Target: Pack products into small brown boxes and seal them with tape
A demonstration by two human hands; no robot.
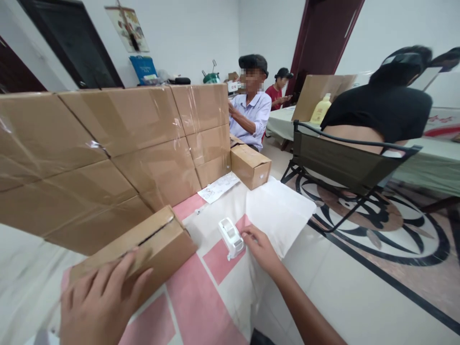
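Observation:
A closed brown cardboard box point(158, 256) lies on the pink-and-white tablecloth, with a dark seam running along its top. My left hand point(98, 299) rests over the box's near end, fingers spread on the top and thumb against the side. To the right of the box stands a white tape dispenser point(230, 238) with a roll in it. My right hand point(259, 244) is close to the dispenser's right side, thumb and forefinger pinched together. Whether a piece of tape is between those fingertips is too small to make out.
A wall of stacked, taped cartons point(143, 124) lines the table's far side. Beyond the printed paper point(218, 188) sits another small box point(251, 165). A person in a light shirt point(251, 110) works behind it. At right, someone sits in a folding chair point(345, 163).

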